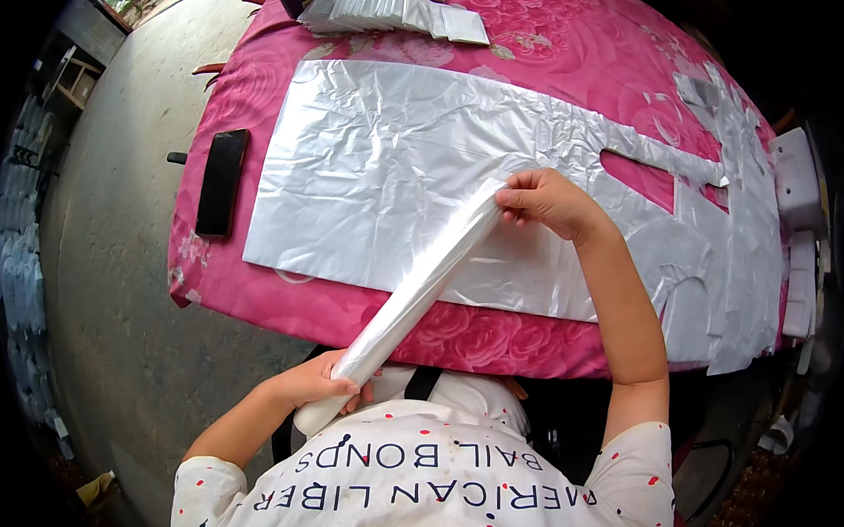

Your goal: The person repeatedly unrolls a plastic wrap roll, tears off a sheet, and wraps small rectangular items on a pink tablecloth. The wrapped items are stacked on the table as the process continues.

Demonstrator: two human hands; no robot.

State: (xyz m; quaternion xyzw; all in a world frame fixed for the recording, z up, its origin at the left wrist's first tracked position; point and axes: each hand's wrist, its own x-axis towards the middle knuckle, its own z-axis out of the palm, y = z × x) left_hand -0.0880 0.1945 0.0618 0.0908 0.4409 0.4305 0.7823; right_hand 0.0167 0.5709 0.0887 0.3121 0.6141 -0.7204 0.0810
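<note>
A long, narrow strip of folded white plastic film (424,280) stretches slantwise between my hands. My left hand (331,380) grips its lower end close to my body, fingers wrapped round it. At the upper end, over the table, my right hand (548,203) pinches the strip between thumb and fingers. Beneath it lie flat, shiny white plastic sheets (372,163), wrinkled, with cut-out openings and strap-like pieces toward the right. They look like disposable aprons in a pile.
A pink rose-patterned tablecloth (509,346) covers the table. A black phone (221,184) lies near its left edge. Small folded white plastic packets (390,14) are lined up at the far side. Pale plastic objects (798,181) stand beyond the right edge. Concrete floor (128,227) runs along the left.
</note>
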